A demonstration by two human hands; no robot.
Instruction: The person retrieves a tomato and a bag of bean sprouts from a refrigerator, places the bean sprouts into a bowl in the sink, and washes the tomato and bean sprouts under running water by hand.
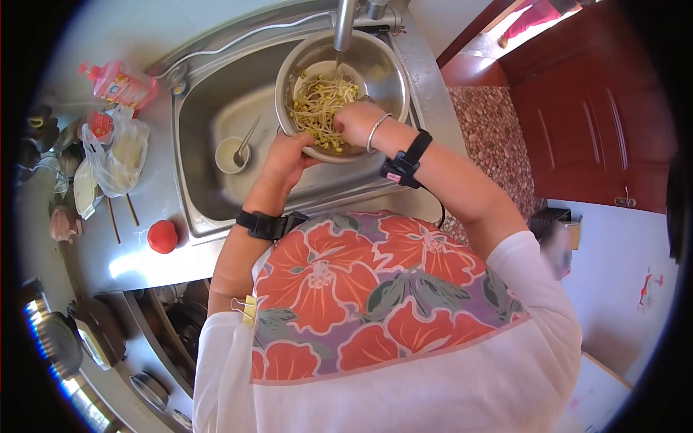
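A large metal bowl (393, 63) with bean sprouts (321, 101) in it sits under the faucet (345, 25) at the sink's right side. My left hand (287, 155) grips the bowl's near left rim. Over the near part of the bowl, my right hand (359, 124) is closed among the sprouts, its fingertips partly hidden, so what they hold is hard to make out. Left of the bowl, a small white bowl (225, 156) with a spoon (249, 137) in it stands in the sink basin (209, 101).
On the counter (162, 198) to the left are a red tomato (162, 237), chopsticks (133, 210), a plastic bag (119, 155) and a pink pump bottle (121, 83). A red door (585, 108) stands at the right. Part of another person (530, 20) shows at the top right.
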